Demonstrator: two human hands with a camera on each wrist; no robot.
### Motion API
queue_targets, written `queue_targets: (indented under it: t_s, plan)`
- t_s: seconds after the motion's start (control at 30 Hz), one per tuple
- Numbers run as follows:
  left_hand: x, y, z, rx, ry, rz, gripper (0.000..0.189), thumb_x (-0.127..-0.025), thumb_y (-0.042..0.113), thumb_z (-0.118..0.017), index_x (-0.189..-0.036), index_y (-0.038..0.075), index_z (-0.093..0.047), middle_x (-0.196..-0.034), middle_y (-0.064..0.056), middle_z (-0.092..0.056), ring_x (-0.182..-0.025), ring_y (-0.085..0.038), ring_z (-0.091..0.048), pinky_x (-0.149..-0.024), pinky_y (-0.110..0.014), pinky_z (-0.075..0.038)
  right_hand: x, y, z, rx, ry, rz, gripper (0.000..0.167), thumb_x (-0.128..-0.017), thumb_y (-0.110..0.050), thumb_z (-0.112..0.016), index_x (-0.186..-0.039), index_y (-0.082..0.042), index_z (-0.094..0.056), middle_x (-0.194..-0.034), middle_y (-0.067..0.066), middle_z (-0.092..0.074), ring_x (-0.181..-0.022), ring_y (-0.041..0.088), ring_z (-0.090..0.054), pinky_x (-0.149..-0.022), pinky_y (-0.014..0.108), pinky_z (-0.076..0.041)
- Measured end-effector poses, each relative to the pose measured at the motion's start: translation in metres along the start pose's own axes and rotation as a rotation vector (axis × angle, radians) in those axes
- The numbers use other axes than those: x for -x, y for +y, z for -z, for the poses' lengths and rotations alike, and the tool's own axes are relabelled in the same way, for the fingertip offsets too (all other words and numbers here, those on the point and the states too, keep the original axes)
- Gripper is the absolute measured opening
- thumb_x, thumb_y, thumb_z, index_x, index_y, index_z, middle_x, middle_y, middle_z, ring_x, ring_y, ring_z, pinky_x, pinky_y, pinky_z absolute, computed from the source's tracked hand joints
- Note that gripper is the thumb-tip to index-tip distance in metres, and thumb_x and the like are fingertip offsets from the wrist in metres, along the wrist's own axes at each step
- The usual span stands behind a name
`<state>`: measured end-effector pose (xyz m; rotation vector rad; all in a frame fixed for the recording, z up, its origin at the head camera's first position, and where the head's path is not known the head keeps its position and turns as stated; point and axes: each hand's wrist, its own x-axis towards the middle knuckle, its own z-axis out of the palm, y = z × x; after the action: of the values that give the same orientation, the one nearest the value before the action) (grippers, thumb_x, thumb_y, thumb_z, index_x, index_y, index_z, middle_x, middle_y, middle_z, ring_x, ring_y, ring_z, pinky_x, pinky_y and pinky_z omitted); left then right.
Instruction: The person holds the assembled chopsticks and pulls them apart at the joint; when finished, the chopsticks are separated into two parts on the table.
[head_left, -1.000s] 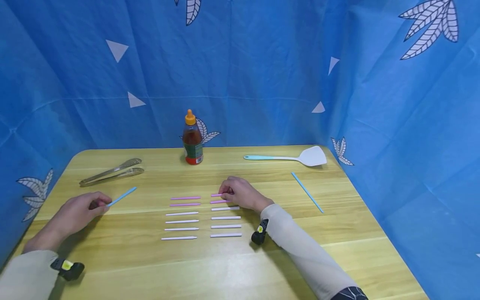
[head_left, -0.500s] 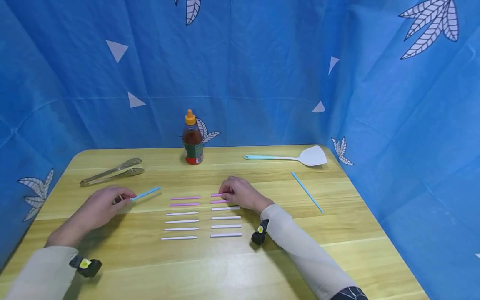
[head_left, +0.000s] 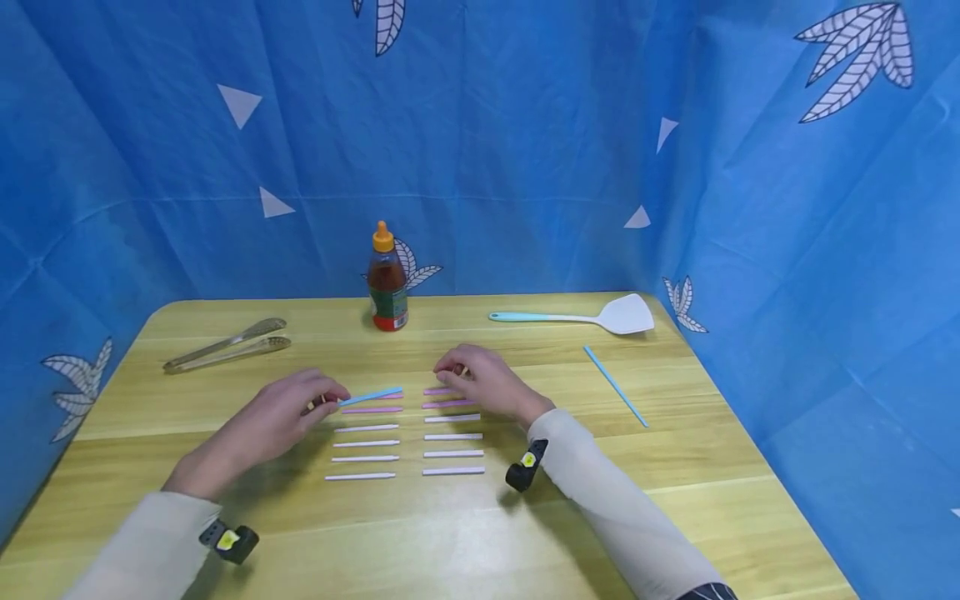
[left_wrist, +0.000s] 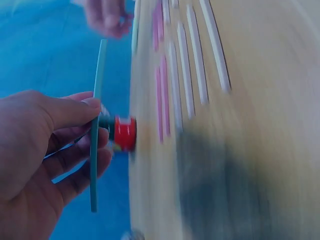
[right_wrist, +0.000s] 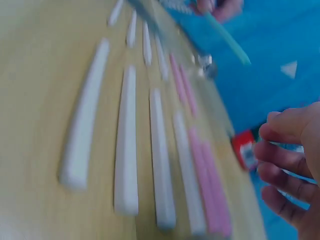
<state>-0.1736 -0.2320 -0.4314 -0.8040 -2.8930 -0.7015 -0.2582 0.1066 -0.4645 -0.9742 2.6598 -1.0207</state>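
Observation:
My left hand (head_left: 281, 417) pinches a thin light-blue stick (left_wrist: 94, 165) near its middle, between thumb and fingers. In the head view that stick overlaps the upper of two pink sticks (head_left: 372, 409) in the left column. Over the right column, my right hand (head_left: 491, 385) is just above the pink sticks (right_wrist: 207, 180) there, fingers loosely bent. Nothing lies between its thumb and fingers in the right wrist view. Below the pink ones, each column continues with several white sticks (head_left: 453, 437), laid in parallel rows.
Another blue stick (head_left: 615, 386) lies slanted at the right. Along the back are metal tongs (head_left: 225, 346), a sauce bottle (head_left: 387, 287) with an orange cap, and a white spatula (head_left: 626, 315) with a mint handle. A blue patterned cloth (head_left: 525, 150) hangs behind the wooden table (head_left: 420, 542).
My left hand has carried the blue stick rightward from beside the tongs to the left column's pink sticks. My right hand has risen slightly off the pink sticks in the right column.

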Motion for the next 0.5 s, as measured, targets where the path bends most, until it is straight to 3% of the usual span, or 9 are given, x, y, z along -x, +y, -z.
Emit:
queue_targets:
  t_s: [0.1, 0.33, 0.5]
  plan:
    - [-0.007, 0.016, -0.005, -0.01, 0.019, -0.043, 0.02, -0.103, 0.007, -0.076, -0.12, 0.015, -0.079, -0.112, 0.004, -0.075, -0.1, -0.013, -0.072, -0.085, -0.04, -0.063, 0.003, -0.018, -0.001, -0.032, -0.035, 0.053, 0.033, -0.115, -0.029, -0.059, -0.13, -0.006, -0.076, -0.117, 0.003, -0.076, -0.103, 0.016, -0.069, -0.091, 0.031, -0.059]
    - [-0.019, 0.043, -0.015, -0.046, 0.065, -0.12, 0.019, -0.102, 0.008, -0.078, -0.119, 0.017, -0.079, -0.11, 0.006, -0.071, -0.09, -0.006, -0.066, -0.078, -0.031, -0.062, 0.01, -0.047, -0.007, -0.116, -0.163, 0.095, 0.039, -0.117, -0.036, -0.053, -0.127, -0.008, -0.077, -0.103, 0.011, -0.081, -0.081, 0.022, -0.07, -0.073, 0.023, -0.053]
    - [-0.021, 0.049, -0.02, -0.075, 0.045, -0.099, 0.017, -0.103, 0.016, -0.078, -0.12, 0.017, -0.078, -0.111, 0.006, -0.07, -0.089, -0.005, -0.065, -0.079, -0.029, -0.062, 0.016, -0.055, -0.006, -0.076, -0.158, 0.117, 0.031, -0.115, -0.029, -0.06, -0.127, -0.006, -0.077, -0.098, 0.01, -0.08, -0.074, 0.013, -0.063, -0.069, 0.023, -0.048]
